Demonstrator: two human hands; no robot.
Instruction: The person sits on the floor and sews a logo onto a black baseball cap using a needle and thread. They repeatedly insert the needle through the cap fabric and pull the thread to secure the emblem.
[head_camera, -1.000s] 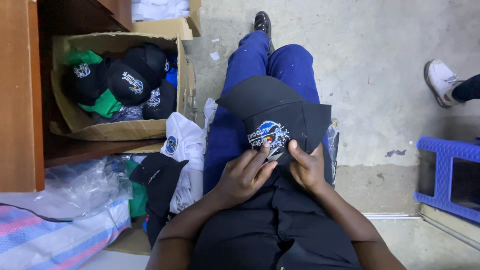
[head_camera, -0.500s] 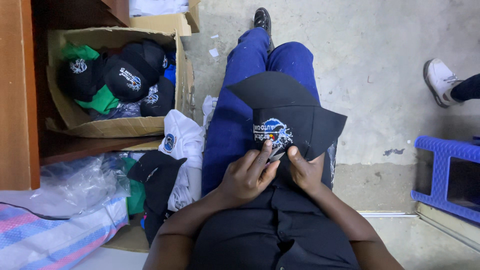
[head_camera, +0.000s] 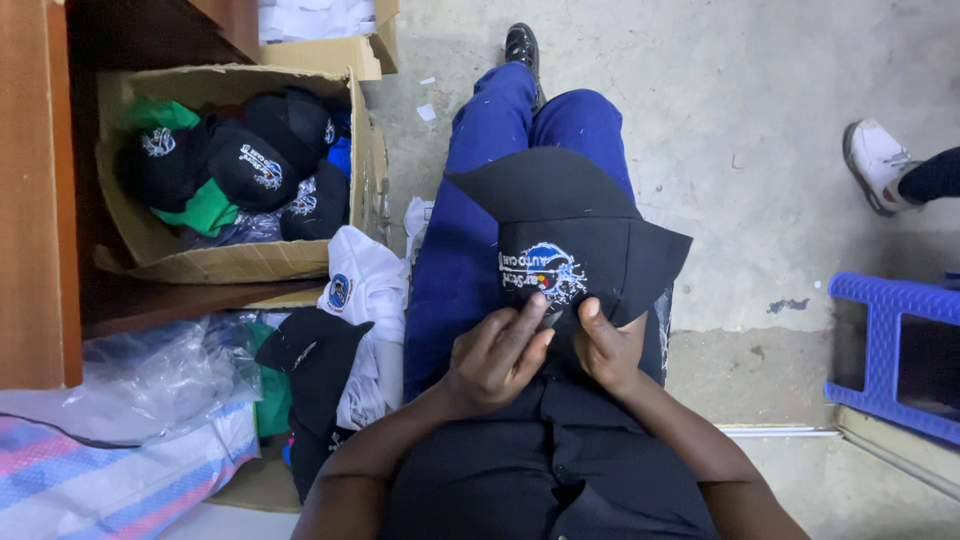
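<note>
A black cap (head_camera: 575, 225) with a blue and white embroidered patch lies on my lap, over blue trousers, brim pointing away from me. My left hand (head_camera: 497, 352) pinches the cap's near edge just below the patch, fingers closed on the cloth. My right hand (head_camera: 606, 345) grips the same edge from the right, thumb on top. A small dark thing shows between the fingertips of the two hands; I cannot tell what it is.
A cardboard box (head_camera: 225, 262) at the left holds several black and green caps. White and black caps (head_camera: 345, 330) are piled beside my left leg, by clear plastic bags (head_camera: 130, 380). A blue plastic stool (head_camera: 890, 350) stands right. Another person's white shoe (head_camera: 878, 160) rests on the concrete floor.
The cap has shifted slightly on my lap and both hands have drawn closer together at its near edge.
</note>
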